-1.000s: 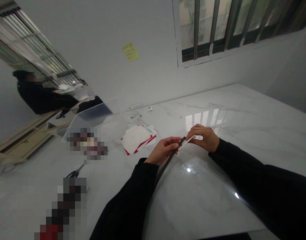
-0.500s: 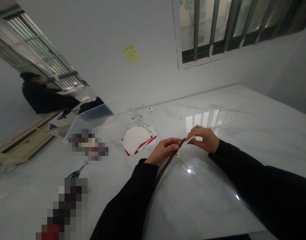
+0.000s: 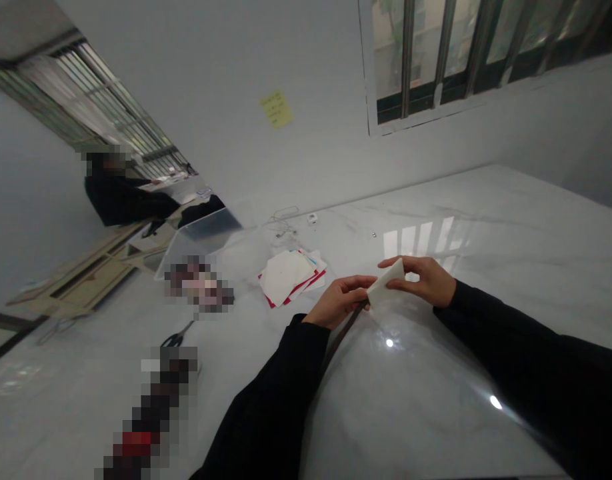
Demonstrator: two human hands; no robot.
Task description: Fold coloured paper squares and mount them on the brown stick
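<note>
Now holding dark strip [image 3: 345, 330] in left hand [image 3: 340, 300], pinching white piece [image 3: 387, 281] in right hand [image 3: 426, 279], above table [image 3: 386, 413]; turned from edge-on to broadside, apparently covering strip's tip, perhaps aligning both.

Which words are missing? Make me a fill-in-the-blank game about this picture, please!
1. The right hand pinches a thin piece coloured ____.
2. The dark strip runs beside the person's ____ sleeve.
3. The sticky note on the wall is ____.
4. Metal ____ cross the nearer window.

Missing words: white; left; yellow; bars.
</note>
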